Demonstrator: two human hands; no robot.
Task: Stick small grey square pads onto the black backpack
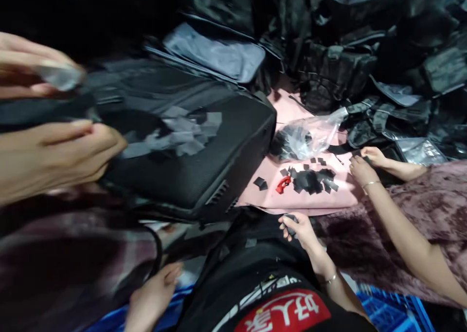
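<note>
My left hand [156, 288] is low in the view beside my lap, its fingers curled together; whether something small is between them cannot be made out. My right hand [297, 227] is above my lap near the pink cloth's front edge, closed round a small stack of dark squares [291, 223]. On the pink cloth [328, 205] lie a pile of black squares [310, 181] and red-handled scissors [283, 183]. Grey squares [186, 130] are heaped on a large black bag [215, 161] at the left.
Another person's hands [73, 147] at the left hold a pale piece. A co-worker's hands [361, 166] at the right hold dark pieces. A clear plastic bag [310, 137] lies behind the pile. Camouflage bags [335, 69] stand behind; a blue crate [394, 307] is below.
</note>
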